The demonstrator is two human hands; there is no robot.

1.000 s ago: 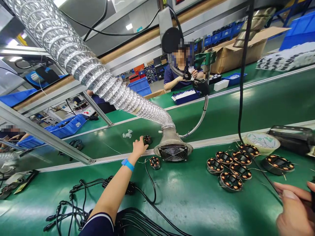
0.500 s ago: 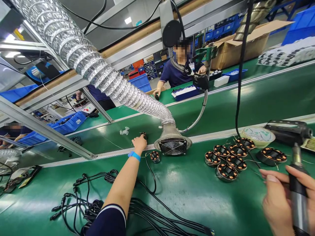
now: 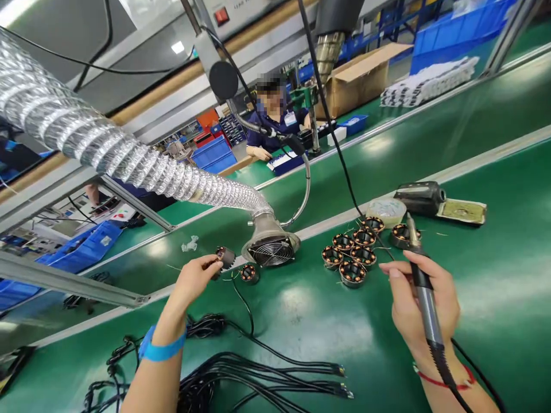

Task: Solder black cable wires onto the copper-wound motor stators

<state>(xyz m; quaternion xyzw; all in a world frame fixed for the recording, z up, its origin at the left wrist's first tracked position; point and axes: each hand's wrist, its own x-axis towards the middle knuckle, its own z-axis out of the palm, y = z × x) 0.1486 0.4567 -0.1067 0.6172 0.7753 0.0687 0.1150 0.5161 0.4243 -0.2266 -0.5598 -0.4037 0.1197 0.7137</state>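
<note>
My left hand (image 3: 196, 278) is closed on a small wound stator coil (image 3: 224, 256), lifted just above the green bench beside the fume-extractor fan (image 3: 271, 249). Another stator coil (image 3: 249, 273) lies on the mat right below it. My right hand (image 3: 424, 304) is wrapped round a soldering iron (image 3: 419, 281), tip pointing up and away, its black cord trailing back past my wrist. A cluster of several stator coils (image 3: 353, 255) sits between the two hands, near a round tub (image 3: 386, 207).
A silver flexible duct (image 3: 107, 152) runs from the upper left down to the fan. Black cables (image 3: 241, 376) lie bundled on the mat near me. An iron stand with sponge tray (image 3: 443, 203) is at the right. Across the conveyor belt (image 3: 430, 149) sits another person (image 3: 275, 123).
My left hand picked the stator coil off the belt and drew it back toward me. My right hand rose into view with the soldering iron. The view swung right.
</note>
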